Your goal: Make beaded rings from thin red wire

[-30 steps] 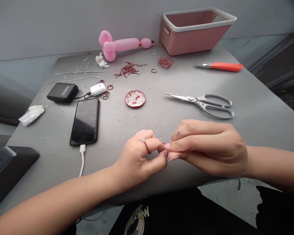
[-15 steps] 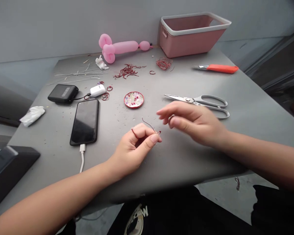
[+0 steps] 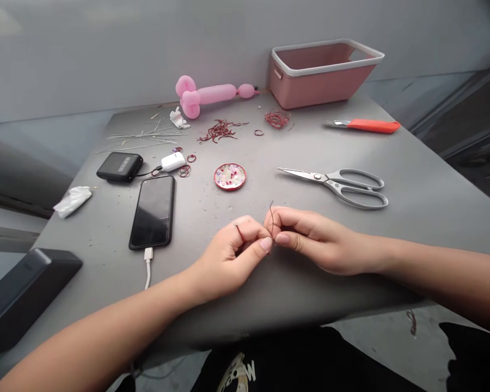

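My left hand [image 3: 232,258] pinches a thin dark red cord [image 3: 272,218] between thumb and forefinger, above the front part of the table. My right hand [image 3: 318,239] meets it fingertip to fingertip and pinches the same cord, whose free end sticks up between the hands. A red ring [image 3: 239,233] sits around a finger of my left hand. Beyond the hands lies a small round red-rimmed dish [image 3: 216,184] of pale and red beads. Silver scissors [image 3: 330,182] lie just behind my right hand, blades pointing left.
At left lie a phone [image 3: 152,212], a black power bank [image 3: 120,166] and a white case [image 3: 173,161]. Cut red cord pieces [image 3: 220,131], a cord tangle [image 3: 276,118], a pink balloon [image 3: 216,94], an orange-handled cutter [image 3: 373,126] and a pink basket [image 3: 318,87] are farther back.
My right hand has come down and left to meet my left hand, closing on the cord. The cord's free end now points upward. The whole view has shifted slightly.
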`<state>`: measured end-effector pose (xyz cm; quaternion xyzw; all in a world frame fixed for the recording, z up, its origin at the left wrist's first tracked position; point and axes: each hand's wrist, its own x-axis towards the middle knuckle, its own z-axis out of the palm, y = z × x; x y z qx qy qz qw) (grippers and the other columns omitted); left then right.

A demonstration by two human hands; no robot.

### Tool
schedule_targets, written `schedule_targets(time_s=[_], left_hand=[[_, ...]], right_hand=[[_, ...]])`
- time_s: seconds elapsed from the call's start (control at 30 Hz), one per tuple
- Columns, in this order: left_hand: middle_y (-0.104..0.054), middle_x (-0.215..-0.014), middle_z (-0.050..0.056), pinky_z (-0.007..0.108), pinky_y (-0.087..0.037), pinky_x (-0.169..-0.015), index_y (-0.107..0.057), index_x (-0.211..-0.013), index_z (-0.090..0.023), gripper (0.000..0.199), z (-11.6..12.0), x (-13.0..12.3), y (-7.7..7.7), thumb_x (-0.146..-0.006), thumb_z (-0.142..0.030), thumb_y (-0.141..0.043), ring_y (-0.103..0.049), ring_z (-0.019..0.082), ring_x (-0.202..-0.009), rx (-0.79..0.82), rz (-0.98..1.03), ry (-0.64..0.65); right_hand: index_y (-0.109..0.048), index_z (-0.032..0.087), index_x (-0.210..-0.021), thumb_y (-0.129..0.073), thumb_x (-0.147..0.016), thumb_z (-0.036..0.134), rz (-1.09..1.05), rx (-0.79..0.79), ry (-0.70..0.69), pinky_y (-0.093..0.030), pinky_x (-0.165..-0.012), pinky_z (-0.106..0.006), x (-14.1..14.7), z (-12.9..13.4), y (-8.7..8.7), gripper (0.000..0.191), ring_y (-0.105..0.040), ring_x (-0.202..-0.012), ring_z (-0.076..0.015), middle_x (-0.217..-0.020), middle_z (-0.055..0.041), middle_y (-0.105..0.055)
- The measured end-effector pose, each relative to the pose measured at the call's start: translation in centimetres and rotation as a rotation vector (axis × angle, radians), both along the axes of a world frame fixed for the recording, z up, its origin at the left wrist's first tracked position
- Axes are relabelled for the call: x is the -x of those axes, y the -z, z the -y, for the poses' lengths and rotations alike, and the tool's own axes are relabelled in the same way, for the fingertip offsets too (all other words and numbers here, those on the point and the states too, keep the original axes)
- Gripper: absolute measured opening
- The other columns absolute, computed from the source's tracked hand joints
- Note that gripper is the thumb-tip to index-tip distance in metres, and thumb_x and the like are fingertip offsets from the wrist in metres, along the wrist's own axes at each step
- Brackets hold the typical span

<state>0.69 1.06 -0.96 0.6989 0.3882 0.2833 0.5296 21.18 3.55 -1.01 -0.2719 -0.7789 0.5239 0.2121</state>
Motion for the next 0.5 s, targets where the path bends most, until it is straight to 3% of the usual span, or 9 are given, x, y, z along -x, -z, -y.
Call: schedule_targets(time_s=[0.23,0.37,0.5], left_hand=[[-0.05,-0.075,0.002,0.028,-0.04,-0.069,-0.057,-0.073,-0.015,0.023,0.1,0.2,0.0,-0.092,-0.026,-0.049,-0.046,0.013,-0.071,-0.027,-0.031,0.036],[-0.059,-0.082,0.002,0.026,-0.042,-0.069,-0.063,-0.097,-0.016,0.018,0.3,0.6,0.8,-0.094,-0.029,-0.051,-0.052,0.012,-0.074,0.07,0.086,-0.065],[-0.066,-0.096,0.003,0.022,-0.046,-0.069,-0.059,-0.113,-0.019,0.023,0.4,0.7,1.3,-0.092,-0.028,-0.056,-0.06,0.012,-0.086,0.202,0.272,-0.154]], right_hand=[[-0.047,0.018,-0.083,-0.04,-0.101,0.033,-0.047,0.066,-0.045,-0.039,-0.072,-0.027,-0.2,-0.3,0.4,0.025,-0.042,-0.077,-0.0129,-0.084,-0.0013,-0.045],[-0.051,0.018,-0.085,-0.049,-0.097,0.041,-0.084,0.17,0.102,-0.037,-0.071,-0.028,0.0,-0.4,1.2,0.027,-0.046,-0.078,-0.0136,-0.083,-0.0015,-0.05],[-0.054,0.018,-0.084,-0.057,-0.092,0.046,-0.146,0.223,0.26,-0.037,-0.068,-0.027,0.3,-0.6,1.8,0.03,-0.046,-0.073,-0.0119,-0.081,-0.0002,-0.051]])
